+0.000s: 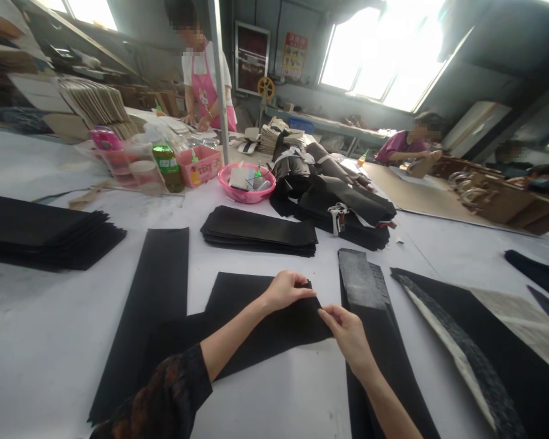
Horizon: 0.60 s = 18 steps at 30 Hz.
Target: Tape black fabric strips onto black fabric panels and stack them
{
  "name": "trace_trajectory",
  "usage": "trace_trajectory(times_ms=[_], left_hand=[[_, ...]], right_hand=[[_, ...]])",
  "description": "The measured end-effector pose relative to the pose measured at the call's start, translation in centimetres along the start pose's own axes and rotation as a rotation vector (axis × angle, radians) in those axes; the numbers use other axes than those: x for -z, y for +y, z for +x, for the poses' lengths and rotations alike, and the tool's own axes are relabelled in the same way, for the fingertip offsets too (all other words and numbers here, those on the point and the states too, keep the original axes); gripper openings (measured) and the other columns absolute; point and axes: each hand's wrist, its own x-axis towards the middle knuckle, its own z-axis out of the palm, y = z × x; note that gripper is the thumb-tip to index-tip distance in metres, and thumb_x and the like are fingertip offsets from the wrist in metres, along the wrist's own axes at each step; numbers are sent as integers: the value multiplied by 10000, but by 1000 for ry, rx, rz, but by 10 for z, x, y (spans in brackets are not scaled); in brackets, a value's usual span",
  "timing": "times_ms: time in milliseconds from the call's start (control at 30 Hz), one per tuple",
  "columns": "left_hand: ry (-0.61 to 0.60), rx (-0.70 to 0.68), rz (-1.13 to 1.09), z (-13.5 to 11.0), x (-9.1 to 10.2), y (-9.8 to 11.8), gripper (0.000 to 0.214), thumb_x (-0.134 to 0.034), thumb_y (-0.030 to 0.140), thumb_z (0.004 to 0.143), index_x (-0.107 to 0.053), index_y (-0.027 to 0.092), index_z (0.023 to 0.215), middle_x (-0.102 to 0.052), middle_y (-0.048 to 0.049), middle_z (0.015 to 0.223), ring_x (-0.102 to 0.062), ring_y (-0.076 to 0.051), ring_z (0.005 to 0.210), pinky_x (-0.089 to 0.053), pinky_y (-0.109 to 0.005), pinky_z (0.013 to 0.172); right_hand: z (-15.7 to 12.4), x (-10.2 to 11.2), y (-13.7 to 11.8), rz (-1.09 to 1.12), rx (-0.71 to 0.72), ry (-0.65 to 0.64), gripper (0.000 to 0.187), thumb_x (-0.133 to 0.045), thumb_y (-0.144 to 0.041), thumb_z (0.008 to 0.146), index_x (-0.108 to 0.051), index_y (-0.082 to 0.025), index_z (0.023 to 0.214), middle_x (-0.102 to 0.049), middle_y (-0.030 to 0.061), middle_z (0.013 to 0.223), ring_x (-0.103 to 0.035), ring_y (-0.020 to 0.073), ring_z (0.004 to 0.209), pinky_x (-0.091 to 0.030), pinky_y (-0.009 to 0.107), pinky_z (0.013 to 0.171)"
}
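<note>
A black sheet of leather-like material point(256, 332) lies in front of me on the white table. My left hand point(287, 291) pinches its upper right corner between thumb and fingers. Lower on the same right edge, my right hand point(345, 332) grips the sheet with thumb and forefinger. Left of it lies a long black strip point(158, 286), partly overlapped by the sheet and my sleeve. Just right of my right hand is a stack of black strips point(384, 341), with a greyish piece point(359, 277) at its far end.
Stacks of black pieces lie behind the sheet point(260, 231) and at far left point(36, 231). Beyond are a pink basin point(247, 194), a green bottle point(167, 167), a pink basket point(201, 167) and a metal post point(219, 79). Co-workers stand or sit farther back, one in a pink apron point(205, 91).
</note>
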Motion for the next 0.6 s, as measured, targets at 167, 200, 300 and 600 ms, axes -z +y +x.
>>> trace_trajectory(times_ms=[167,200,300,600], left_hand=[[-68,12,-329,-2,-6,-1,293,-697,410,760,-645,125,711,-572,27,624,-488,-106,602,-343,-216,572],[-68,18,-358,-4,-6,-1,277,-699,395,757,-652,124,723,-584,22,636,-494,-106,607,-350,-214,579],[-17,34,-375,-6,-6,2,251,-706,369,748,-651,126,717,-589,19,642,-493,-103,611,-354,-211,591],[-70,17,-209,-9,2,11,277,-618,393,814,-625,130,727,-567,12,637,-472,-124,621,-350,-227,597]], right_hand=[[-9,-2,9,113,-105,-24,433,-663,-584,759,-564,-176,657,-527,-31,592,-593,154,561,-516,230,530],[-9,-3,9,114,-102,1,437,-670,-582,754,-551,-177,640,-513,-36,557,-604,160,529,-504,222,494],[-9,-7,9,118,-109,62,442,-694,-577,733,-544,-179,612,-481,-43,459,-611,177,450,-452,205,412],[-15,8,7,309,-109,8,472,-656,-591,784,-720,-172,992,-696,43,800,-626,182,737,-501,250,663]])
